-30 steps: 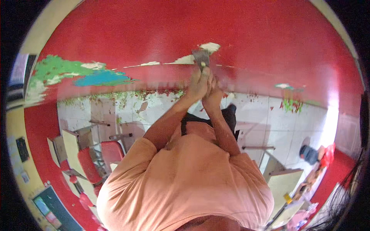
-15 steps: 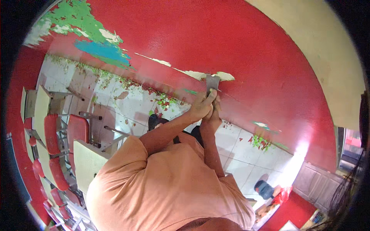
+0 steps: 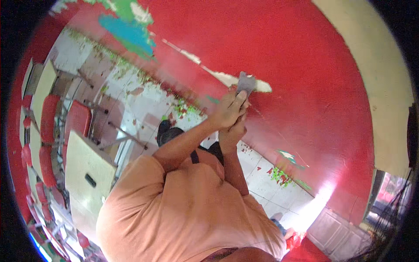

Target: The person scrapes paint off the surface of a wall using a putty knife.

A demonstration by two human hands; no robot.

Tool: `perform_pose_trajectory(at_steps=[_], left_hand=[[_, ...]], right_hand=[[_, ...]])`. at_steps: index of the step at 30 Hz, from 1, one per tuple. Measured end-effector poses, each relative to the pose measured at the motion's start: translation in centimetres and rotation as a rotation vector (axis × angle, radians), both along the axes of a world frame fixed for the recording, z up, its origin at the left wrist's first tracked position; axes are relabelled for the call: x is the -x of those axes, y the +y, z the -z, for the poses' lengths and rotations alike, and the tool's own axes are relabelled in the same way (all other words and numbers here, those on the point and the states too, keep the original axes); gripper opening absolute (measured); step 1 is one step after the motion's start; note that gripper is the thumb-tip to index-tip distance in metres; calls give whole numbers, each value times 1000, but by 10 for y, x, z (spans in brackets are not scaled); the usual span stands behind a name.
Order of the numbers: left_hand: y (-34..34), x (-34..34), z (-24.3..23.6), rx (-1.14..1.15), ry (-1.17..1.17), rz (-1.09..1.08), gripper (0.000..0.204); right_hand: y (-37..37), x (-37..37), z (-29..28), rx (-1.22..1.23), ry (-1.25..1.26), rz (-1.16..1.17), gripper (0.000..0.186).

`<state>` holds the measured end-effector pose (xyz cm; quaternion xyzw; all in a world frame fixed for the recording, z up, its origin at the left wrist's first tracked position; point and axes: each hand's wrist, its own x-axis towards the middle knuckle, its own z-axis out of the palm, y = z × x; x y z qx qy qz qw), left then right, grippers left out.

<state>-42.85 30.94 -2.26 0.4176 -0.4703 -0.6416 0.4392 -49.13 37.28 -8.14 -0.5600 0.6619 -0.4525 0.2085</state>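
Both arms reach forward to a red painted wall (image 3: 301, 52), where a scraper (image 3: 246, 83) with a wide grey blade lies against a pale bare patch (image 3: 263, 86). My left hand (image 3: 227, 112) is closed near the base of the blade, fingers pressed along it. Just below, my right hand (image 3: 232, 132) is wrapped around the handle, which the fingers hide. From the blade a thin pale strip (image 3: 190, 56) of stripped wall runs up to the left, toward a larger patch with blue paint (image 3: 126, 32) and green paint (image 3: 120, 9) showing.
Red and green paint flakes (image 3: 183, 107) litter the white tiled floor (image 3: 253, 166) along the wall's foot. Red-seated chairs (image 3: 78, 118) and a pale tabletop (image 3: 89, 172) crowd the left side. A beige wall band (image 3: 366, 65) borders the red at right. Bright light falls at lower right.
The whole view has turned, so the wall and furniture sit at a different slant. The scraper stays at the same bare patch with both hands still on it.
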Motion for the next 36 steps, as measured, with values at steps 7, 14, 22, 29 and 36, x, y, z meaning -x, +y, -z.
perform_pose_trajectory(at_steps=[7,14,22,29,36], left_hand=[[-9,-4,-34,135,-61,92,46],[16,2,48,92,-200,-83,52],[-2,-7,44,115,-253,18,51],[-20,-9,-10,264,-241,74,50],[1,-10,5,82,-227,92,52]], right_hand=[[-15,-3,-34,313,-30,-23,48],[13,-20,14,94,-40,70,52],[1,-20,86,1,-392,150,59],[-26,-17,14,326,-141,29,50],[3,-26,-16,189,-108,77,43]])
